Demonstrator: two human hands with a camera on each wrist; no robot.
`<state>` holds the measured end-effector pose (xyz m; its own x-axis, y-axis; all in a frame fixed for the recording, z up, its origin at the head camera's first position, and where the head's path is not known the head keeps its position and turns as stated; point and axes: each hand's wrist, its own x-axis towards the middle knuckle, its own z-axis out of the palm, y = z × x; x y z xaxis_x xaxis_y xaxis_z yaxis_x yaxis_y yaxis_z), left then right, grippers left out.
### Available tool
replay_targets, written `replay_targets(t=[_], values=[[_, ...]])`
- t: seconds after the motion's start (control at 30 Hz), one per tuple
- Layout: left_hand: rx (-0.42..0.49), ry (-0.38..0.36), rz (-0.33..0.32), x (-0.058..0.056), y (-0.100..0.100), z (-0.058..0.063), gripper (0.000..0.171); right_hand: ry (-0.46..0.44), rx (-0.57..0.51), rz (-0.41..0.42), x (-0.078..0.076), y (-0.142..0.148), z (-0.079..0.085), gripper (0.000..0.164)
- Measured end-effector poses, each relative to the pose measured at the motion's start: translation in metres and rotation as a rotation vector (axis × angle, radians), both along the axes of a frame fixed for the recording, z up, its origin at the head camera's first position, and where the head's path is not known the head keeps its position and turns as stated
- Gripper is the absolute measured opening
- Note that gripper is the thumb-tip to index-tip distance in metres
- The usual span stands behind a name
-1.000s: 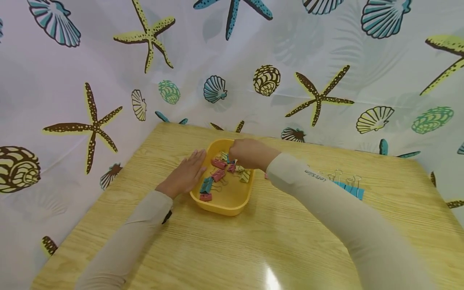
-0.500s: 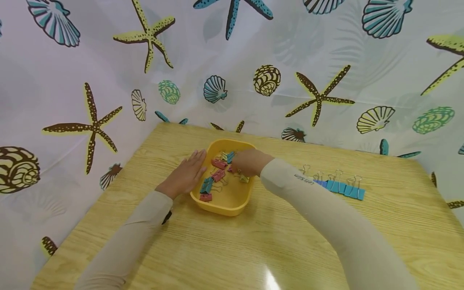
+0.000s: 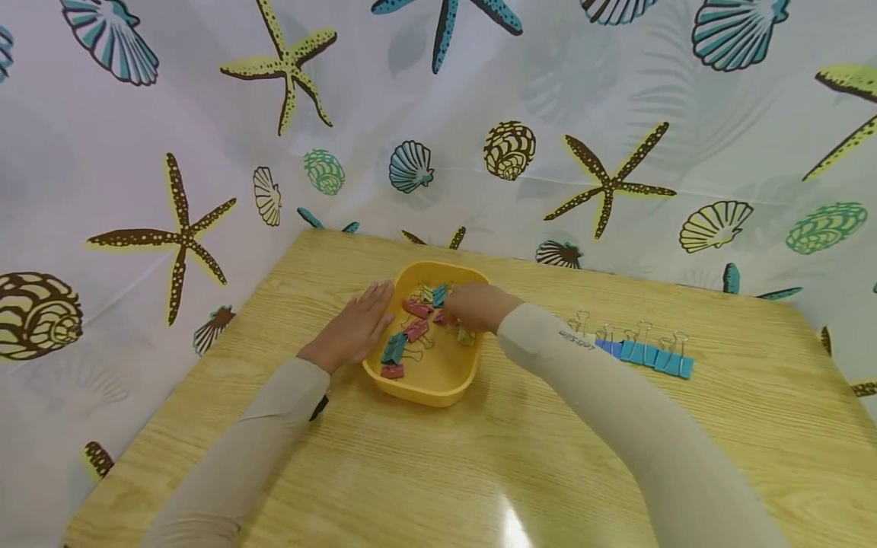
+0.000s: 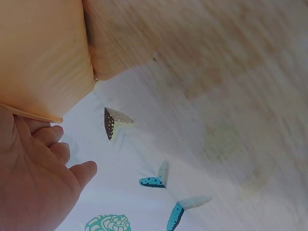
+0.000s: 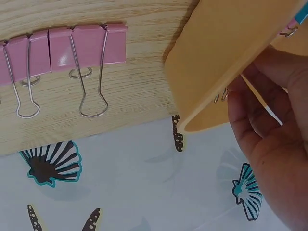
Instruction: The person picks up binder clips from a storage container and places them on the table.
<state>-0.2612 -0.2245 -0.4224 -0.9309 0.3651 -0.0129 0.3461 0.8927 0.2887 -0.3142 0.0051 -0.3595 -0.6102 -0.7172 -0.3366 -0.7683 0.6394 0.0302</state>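
Observation:
A yellow bin (image 3: 425, 395) on the table holds loose binder clips, among them a blue clip (image 3: 393, 349), a pink clip (image 3: 416, 329) and a pale yellow clip (image 3: 466, 336). My left hand (image 3: 351, 327) rests its fairly straight fingers against the bin's left side; the left wrist view shows this hand (image 4: 41, 168) at the bin's rim. Inside the bin's right part is my right hand (image 3: 483, 306), fingers bent down among the clips. In the right wrist view, wire handles (image 5: 221, 95) show by the right hand's (image 5: 274, 110) fingertips; whether they pinch a clip is hidden.
Right of the bin, a row of blue binder clips (image 3: 640, 352) stands on the wooden table (image 3: 411, 464), partly behind the right forearm. Pink binder clips (image 5: 88, 45) line up beside the bin in the right wrist view. A shell-print cloth (image 3: 452, 99) hangs behind.
My right hand has shifted right and slightly nearer inside the bin, then stayed almost in place. More of the blue clip row shows past the forearm. The left hand stays against the bin.

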Motion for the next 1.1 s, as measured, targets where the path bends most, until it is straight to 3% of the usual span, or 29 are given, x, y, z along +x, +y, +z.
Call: replay_targets(t=[0.1,0.43,0.63,0.9,1.1], values=[[-0.006,-0.001,0.000,0.000,0.001,0.000,0.059,0.015,-0.026,0.044,-0.001,0.001,-0.001,0.014],[-0.016,-0.001,0.003,-0.004,0.001,-0.003,0.059,-0.043,-0.099,0.071,-0.004,0.003,-0.005,0.038],[-0.023,-0.005,0.008,-0.004,0.001,-0.002,0.058,-0.051,-0.147,0.107,-0.002,0.003,-0.006,0.043],[-0.036,-0.003,0.008,-0.005,0.000,-0.002,0.058,-0.057,-0.212,0.196,0.005,0.002,0.003,0.035],[-0.034,-0.007,-0.003,-0.004,0.000,0.000,0.058,0.009,-0.162,0.269,0.018,0.003,0.018,0.039]])
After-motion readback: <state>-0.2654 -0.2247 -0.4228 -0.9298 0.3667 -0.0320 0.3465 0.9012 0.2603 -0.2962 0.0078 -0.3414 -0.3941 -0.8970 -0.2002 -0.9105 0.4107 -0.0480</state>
